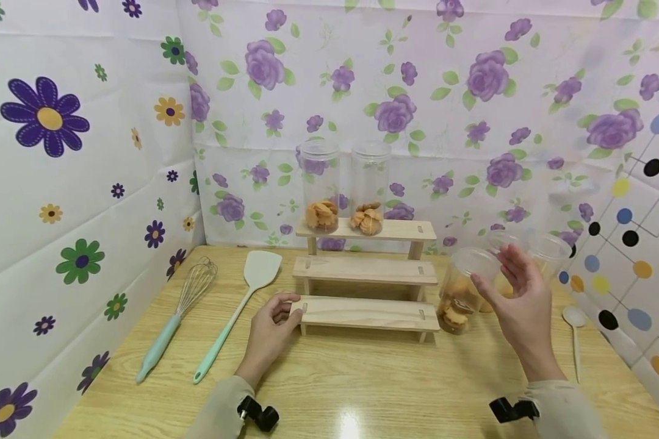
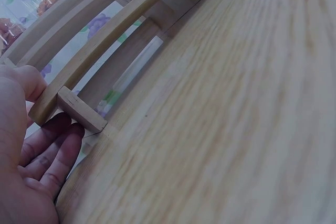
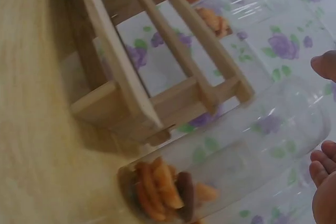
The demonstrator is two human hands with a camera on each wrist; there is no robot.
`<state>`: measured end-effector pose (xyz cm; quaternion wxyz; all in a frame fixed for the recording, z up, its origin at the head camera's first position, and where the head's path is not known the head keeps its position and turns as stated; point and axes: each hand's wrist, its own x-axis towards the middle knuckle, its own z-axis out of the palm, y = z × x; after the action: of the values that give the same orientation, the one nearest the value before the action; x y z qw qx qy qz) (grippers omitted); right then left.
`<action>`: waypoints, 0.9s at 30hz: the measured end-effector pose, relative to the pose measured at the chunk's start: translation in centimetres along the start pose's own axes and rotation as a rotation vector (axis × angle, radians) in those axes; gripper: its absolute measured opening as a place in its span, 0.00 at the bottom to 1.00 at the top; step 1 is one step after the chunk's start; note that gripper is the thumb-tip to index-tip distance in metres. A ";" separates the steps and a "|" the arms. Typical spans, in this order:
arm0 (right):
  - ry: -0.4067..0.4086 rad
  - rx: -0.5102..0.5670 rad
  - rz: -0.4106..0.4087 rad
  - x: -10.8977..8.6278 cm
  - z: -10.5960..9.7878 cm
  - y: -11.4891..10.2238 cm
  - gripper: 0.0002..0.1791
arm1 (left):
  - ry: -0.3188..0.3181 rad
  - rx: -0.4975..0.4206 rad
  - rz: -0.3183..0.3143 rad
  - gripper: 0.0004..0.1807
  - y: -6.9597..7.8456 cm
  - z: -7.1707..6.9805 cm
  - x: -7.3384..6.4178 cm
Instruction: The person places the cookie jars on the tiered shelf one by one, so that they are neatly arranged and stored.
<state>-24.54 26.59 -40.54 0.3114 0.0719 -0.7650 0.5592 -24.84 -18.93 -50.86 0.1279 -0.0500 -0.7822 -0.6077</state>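
Note:
A three-tier wooden display rack stands on the table. My left hand grips the left end of its lowest tier, thumb on top and fingers tucked underneath in the left wrist view. To the right of the rack is a clear lidded jar with cookies in its bottom. Around the top of that jar hovers my right hand, thumb and fingers spread apart. Behind this hand are two more clear jars, one at the right and one partly hidden. Two jars with cookies, left and right, stand upright on the top tier.
On the left of the table lie a whisk and a pale spatula with a mint handle. A small white spoon lies at the far right. Flowered cloth hangs behind the rack and along the sides.

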 end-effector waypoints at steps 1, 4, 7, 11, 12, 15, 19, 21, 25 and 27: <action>0.002 -0.004 0.009 -0.3 0.0 0.4 0.49 | 0.001 -0.005 0.002 0.14 0.0 0.0 0.0; 0.004 -0.011 0.032 -1.0 0.1 1.5 0.49 | 0.003 -0.013 0.003 0.14 0.2 0.0 -0.1; -0.015 -0.010 0.054 -1.6 0.2 2.8 0.49 | 0.004 -0.017 0.005 0.14 0.3 0.0 -0.2; -0.042 -0.024 0.086 -2.6 0.4 4.5 0.48 | 0.001 -0.017 0.000 0.14 0.2 0.0 -0.2; -0.047 -0.027 0.095 -2.9 0.5 4.9 0.48 | 0.001 -0.016 -0.001 0.14 0.2 0.0 -0.2; -0.051 -0.014 0.139 -3.5 0.9 5.7 0.48 | 0.000 -0.010 -0.004 0.14 0.2 0.0 -0.1; -0.059 0.015 0.186 -4.2 1.4 6.7 0.45 | 0.003 -0.006 -0.007 0.14 0.1 0.0 -0.1; -0.061 0.021 0.188 -4.4 1.5 7.1 0.44 | 0.003 -0.006 -0.008 0.14 0.2 0.0 -0.1; -0.063 0.019 0.165 -4.6 1.6 7.9 0.43 | -0.002 -0.014 -0.003 0.14 0.2 0.0 -0.1; -0.070 0.011 0.157 -4.6 1.7 8.3 0.43 | -0.003 -0.017 -0.001 0.14 0.3 0.0 -0.1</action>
<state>-25.29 27.00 -50.14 0.2392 0.0329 -0.7757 0.5831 -24.62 -18.84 -50.58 0.1262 -0.0515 -0.7773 -0.6142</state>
